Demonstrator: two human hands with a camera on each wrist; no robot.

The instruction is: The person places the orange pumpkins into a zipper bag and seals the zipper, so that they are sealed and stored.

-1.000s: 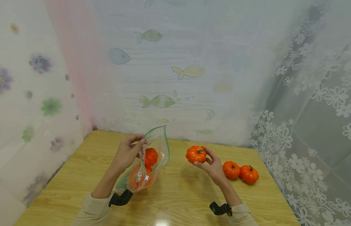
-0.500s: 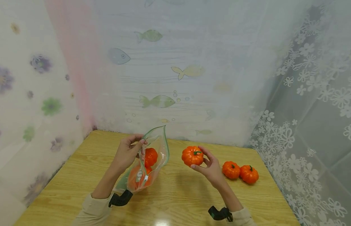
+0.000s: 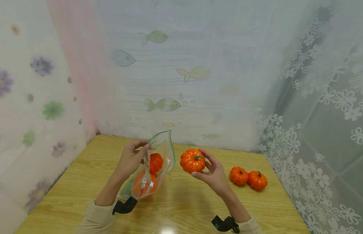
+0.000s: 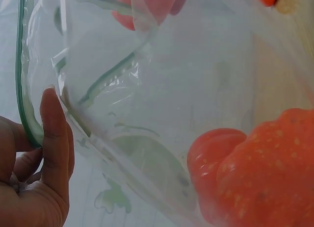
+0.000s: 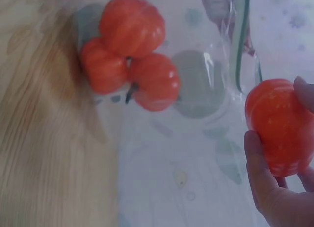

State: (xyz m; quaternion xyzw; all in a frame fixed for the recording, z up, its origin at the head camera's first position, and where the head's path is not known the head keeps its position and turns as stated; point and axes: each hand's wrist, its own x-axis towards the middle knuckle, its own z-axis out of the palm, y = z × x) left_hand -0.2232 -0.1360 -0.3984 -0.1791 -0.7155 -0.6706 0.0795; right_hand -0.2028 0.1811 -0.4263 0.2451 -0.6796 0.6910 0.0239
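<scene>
The left hand [image 3: 133,158] pinches the clear bag [image 3: 167,150] by its rim, likely to hold it agape, while the right hand [image 3: 214,176] grips 1 orange pumpkin [image 3: 190,161], bag-facing side uncovered

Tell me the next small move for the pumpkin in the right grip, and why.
Probably ease the held pumpkin left to the open bag: the right grip holds it outside, to the bag's right, while the left grip pinches the bag by its rim, and other pumpkins already lie inside.
</scene>
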